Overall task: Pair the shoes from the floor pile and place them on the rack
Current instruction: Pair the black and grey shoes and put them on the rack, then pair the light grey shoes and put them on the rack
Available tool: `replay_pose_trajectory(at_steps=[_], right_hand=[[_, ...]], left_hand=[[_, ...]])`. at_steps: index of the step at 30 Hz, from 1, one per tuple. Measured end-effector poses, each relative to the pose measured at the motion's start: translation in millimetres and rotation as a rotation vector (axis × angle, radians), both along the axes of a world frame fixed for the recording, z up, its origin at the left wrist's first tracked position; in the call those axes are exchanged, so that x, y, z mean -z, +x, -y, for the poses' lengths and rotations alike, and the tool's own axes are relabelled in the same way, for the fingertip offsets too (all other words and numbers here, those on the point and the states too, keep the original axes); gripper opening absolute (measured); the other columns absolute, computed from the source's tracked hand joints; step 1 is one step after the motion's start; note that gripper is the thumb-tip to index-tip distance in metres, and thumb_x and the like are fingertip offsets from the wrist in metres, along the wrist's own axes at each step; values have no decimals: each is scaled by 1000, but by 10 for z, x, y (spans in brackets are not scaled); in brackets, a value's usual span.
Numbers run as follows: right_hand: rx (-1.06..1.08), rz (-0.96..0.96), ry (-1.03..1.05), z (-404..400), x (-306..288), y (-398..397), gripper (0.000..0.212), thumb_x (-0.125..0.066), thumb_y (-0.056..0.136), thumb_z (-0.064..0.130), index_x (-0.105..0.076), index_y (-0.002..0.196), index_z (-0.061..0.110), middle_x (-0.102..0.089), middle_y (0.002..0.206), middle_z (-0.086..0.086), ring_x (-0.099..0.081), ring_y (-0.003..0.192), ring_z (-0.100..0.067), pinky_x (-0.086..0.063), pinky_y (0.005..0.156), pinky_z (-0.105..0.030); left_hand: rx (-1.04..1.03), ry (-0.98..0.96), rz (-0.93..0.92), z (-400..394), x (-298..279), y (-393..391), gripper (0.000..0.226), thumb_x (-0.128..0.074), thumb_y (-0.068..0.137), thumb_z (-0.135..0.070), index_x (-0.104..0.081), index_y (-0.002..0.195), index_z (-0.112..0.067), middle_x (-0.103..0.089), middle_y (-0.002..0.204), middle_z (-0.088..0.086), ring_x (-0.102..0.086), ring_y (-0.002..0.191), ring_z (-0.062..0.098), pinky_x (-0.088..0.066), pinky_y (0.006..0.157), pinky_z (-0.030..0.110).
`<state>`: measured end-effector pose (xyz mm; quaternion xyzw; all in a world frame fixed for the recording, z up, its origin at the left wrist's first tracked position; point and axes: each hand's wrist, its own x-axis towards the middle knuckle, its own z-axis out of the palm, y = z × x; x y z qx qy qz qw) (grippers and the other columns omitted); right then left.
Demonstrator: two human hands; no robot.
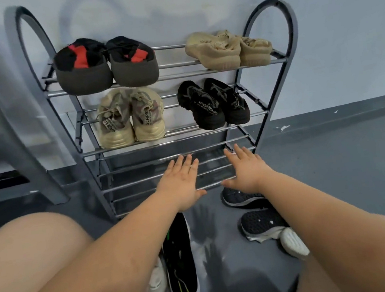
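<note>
hands: left hand (181, 183) and right hand (245, 171) both flat, fingers spread, holding nothing, over shoe rack (210, 141) bottom tier
pile: black mesh sneakers (255, 213), white shoe (293, 242), green-striped black shoe (179, 256) on floor before rack
risk: mismatched pair likely, mates apart or hidden under arms

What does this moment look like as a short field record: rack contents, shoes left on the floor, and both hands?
top shelf: black-and-red pair left, tan pair right
second shelf: beige pair left, black pair right
lower shelves: no shoes seen
floor: two dark mesh shoes, black shoe sole-up, two white shoes partly hidden
left hand: flat, fingers spread, holding nothing
right hand: flat, fingers spread, holding nothing
</note>
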<state>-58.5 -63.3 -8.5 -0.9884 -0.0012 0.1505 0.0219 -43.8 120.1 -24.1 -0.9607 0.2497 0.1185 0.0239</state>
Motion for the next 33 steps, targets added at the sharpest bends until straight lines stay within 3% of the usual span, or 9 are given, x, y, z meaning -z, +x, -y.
replay_pose_trajectory(at_steps=[9,17,33], right_hand=[[-12,-4,-6,-1,104,-330,91,-50,88,56,5,153,24,11,160,-7,5,149,-25,-9,120,-43],[4,14,-136,393,90,-294,87,-47,90,56,2,153,22,4,161,-9,0,149,-26,-11,120,-41],[259,-277,-105,1479,1442,-373,80,-42,93,55,-3,153,21,0,161,-9,-5,148,-30,-15,119,-45]], left_hand=[[62,46,23,-106,7,-244,82,-31,95,-56,10,151,-12,13,159,8,12,147,24,6,120,38],[159,114,57,-8,75,-78,81,-29,95,-56,9,151,-12,11,160,9,10,148,24,5,121,37],[278,219,-239,891,1280,177,79,-29,96,-54,10,150,-11,14,159,11,11,148,25,7,120,37]])
